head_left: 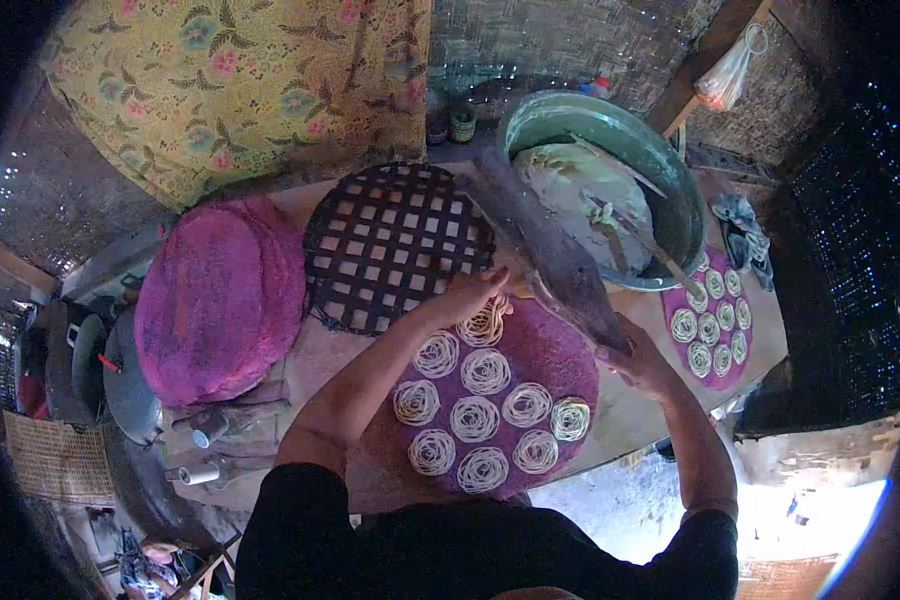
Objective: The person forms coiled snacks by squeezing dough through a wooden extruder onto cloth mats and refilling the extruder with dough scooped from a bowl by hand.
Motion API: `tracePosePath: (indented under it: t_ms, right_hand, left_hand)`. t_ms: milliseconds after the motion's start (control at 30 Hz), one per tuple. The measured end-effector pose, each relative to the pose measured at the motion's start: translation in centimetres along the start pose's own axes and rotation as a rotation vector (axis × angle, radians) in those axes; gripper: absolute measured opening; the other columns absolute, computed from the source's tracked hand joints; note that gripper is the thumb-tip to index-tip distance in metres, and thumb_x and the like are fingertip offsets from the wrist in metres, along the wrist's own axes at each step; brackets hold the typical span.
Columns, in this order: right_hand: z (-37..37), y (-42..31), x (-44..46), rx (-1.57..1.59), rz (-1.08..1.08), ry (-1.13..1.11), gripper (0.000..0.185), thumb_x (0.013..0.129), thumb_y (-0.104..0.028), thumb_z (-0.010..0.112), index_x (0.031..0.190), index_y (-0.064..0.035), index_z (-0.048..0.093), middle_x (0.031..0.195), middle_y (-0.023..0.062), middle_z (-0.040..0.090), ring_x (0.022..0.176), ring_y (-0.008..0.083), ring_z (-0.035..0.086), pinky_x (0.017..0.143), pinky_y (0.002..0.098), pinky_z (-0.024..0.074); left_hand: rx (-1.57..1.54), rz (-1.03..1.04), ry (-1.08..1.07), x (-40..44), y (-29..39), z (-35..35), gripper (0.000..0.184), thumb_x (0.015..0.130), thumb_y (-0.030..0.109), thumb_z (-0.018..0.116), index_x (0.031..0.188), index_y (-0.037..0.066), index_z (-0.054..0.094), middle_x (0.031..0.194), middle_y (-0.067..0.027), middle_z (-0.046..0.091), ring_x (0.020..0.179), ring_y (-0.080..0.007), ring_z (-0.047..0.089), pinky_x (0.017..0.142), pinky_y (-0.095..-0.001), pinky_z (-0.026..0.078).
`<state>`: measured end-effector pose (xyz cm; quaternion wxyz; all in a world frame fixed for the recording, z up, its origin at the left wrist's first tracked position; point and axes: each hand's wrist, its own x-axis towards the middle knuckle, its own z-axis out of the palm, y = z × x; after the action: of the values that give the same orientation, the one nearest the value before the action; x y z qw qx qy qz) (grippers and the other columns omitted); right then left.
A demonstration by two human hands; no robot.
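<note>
A round purple mat [560, 335] lies in front of me with several pale coils of noodle-like strands [474, 419] spread over it. At the mat's far edge, my left hand [475, 297] has its fingers bent together around yellowish strands [484, 326], partly hidden by the hand. My right hand [640, 362] grips the near end of a long dark wooden board-like tool [570, 275]. That tool slants from upper left to lower right above the mat, its far part in front of the tub's rim. Its underside is hidden.
Behind the tool stands a large green tub [685, 190] of pale dough with sticks in it. A black lattice tray [400, 245] and a stack of pink-purple mats [215, 300] lie left. Another mat with coils [711, 322] is right, near a cloth [742, 240].
</note>
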<state>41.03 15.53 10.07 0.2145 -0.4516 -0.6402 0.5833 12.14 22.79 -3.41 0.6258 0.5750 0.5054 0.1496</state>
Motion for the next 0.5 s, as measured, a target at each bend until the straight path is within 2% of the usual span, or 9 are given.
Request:
tracePosePath:
  t_ms: [33, 100, 133, 200, 233, 300, 333, 400, 500]
  right_hand:
    - [0.0, -0.4, -0.3, 0.0, 0.0, 0.001, 0.06, 0.078, -0.038, 0.069, 0.122, -0.0056, 0.044, 0.077, -0.0025, 0.05, 0.064, 0.0054, 0.043, 0.054, 0.0207, 0.0359]
    - [-0.1, -1.5, -0.8, 0.036, 0.106, 0.012, 0.047, 0.079, -0.031, 0.07, 0.112, -0.0041, 0.049, 0.095, 0.003, 0.055, 0.088, 0.0124, 0.051, 0.078, 0.028, 0.0425]
    - [-0.1, -1.6, -0.9, 0.035, 0.1, 0.016, 0.047, 0.079, -0.031, 0.07, 0.112, -0.0041, 0.049, 0.095, 0.003, 0.055, 0.088, 0.0124, 0.051, 0.078, 0.028, 0.0425]
    - [0.1, -1.5, -1.3, 0.04, 0.092, 0.028, 0.047, 0.079, -0.028, 0.07, 0.112, -0.004, 0.049, 0.097, 0.0032, 0.055, 0.09, 0.0121, 0.051, 0.08, 0.028, 0.0427]
    - [0.2, -1.4, -1.4, 0.041, 0.09, 0.031, 0.046, 0.079, -0.027, 0.071, 0.112, -0.0039, 0.049, 0.097, 0.0033, 0.055, 0.091, 0.012, 0.051, 0.081, 0.028, 0.0428]
    - [0.4, -0.8, -1.5, 0.121, 0.063, 0.023, 0.046, 0.079, -0.023, 0.071, 0.114, -0.0036, 0.048, 0.1, 0.0034, 0.056, 0.094, 0.0112, 0.051, 0.083, 0.0281, 0.0427]
    - [0.3, -0.2, -1.5, 0.12, 0.061, 0.02, 0.046, 0.079, -0.023, 0.071, 0.114, -0.0036, 0.048, 0.1, 0.0034, 0.056, 0.094, 0.0112, 0.051, 0.083, 0.0281, 0.0427]
    - [0.3, 0.7, -1.6, 0.129, 0.034, 0.037, 0.047, 0.079, -0.02, 0.071, 0.117, -0.0038, 0.048, 0.1, 0.0028, 0.056, 0.09, 0.0105, 0.052, 0.08, 0.0273, 0.044]
    - [0.6, -0.8, -2.6, 0.122, 0.012, 0.037, 0.049, 0.079, -0.02, 0.071, 0.118, -0.0033, 0.047, 0.096, 0.0031, 0.057, 0.082, 0.0096, 0.053, 0.073, 0.0249, 0.0447]
  left_hand:
    - [0.193, 0.203, 0.155, 0.2, -1.4, 0.2, 0.058, 0.095, 0.053, 0.023, 0.115, 0.01, 0.056, 0.12, -0.012, 0.056, 0.112, -0.0212, 0.051, 0.092, -0.034, 0.04]
    - [0.39, 0.411, 0.313, -1.5, -1.9, 0.2, 0.053, 0.095, 0.05, 0.027, 0.117, 0.011, 0.056, 0.123, -0.0143, 0.053, 0.115, -0.0248, 0.049, 0.093, -0.0363, 0.04]
    - [0.635, 0.485, 0.271, -2.8, -2.1, -0.2, 0.06, 0.092, 0.056, 0.028, 0.12, 0.01, 0.055, 0.131, -0.0147, 0.045, 0.123, -0.025, 0.038, 0.097, -0.0425, 0.034]
    - [0.851, 0.398, 0.37, -4.5, -2.1, 0.7, 0.065, 0.089, 0.06, 0.034, 0.123, 0.009, 0.055, 0.147, -0.0116, 0.023, 0.136, -0.0293, 0.016, 0.103, -0.0573, 0.018]
    - [0.852, 0.399, 0.371, -5.4, -1.9, 1.1, 0.065, 0.089, 0.06, 0.034, 0.123, 0.009, 0.055, 0.147, -0.0116, 0.023, 0.136, -0.0293, 0.016, 0.103, -0.0573, 0.018]
    - [1.158, 0.38, 0.474, -8.7, -0.4, 1.7, 0.068, 0.086, 0.06, 0.04, 0.13, 0.01, 0.048, 0.15, -0.0096, 0.016, 0.136, -0.0381, 0.012, 0.105, -0.0589, 0.013]
    - [1.159, 0.377, 0.476, -9.1, -0.8, 1.7, 0.068, 0.086, 0.06, 0.04, 0.13, 0.01, 0.048, 0.15, -0.0096, 0.016, 0.136, -0.0381, 0.012, 0.105, -0.0589, 0.013]
    - [1.313, 0.515, 0.497, -10.0, -1.0, 1.9, 0.087, 0.075, 0.062, 0.055, 0.137, 0.004, 0.034, 0.149, -0.0115, 0.013, 0.134, -0.037, 0.016, 0.105, -0.059, 0.015]
    - [1.278, 0.414, 0.564, -11.1, 1.7, 0.8, 0.091, 0.074, 0.062, 0.056, 0.137, 0.0, 0.032, 0.148, -0.0154, 0.016, 0.133, -0.0369, 0.018, 0.106, -0.0569, 0.015]
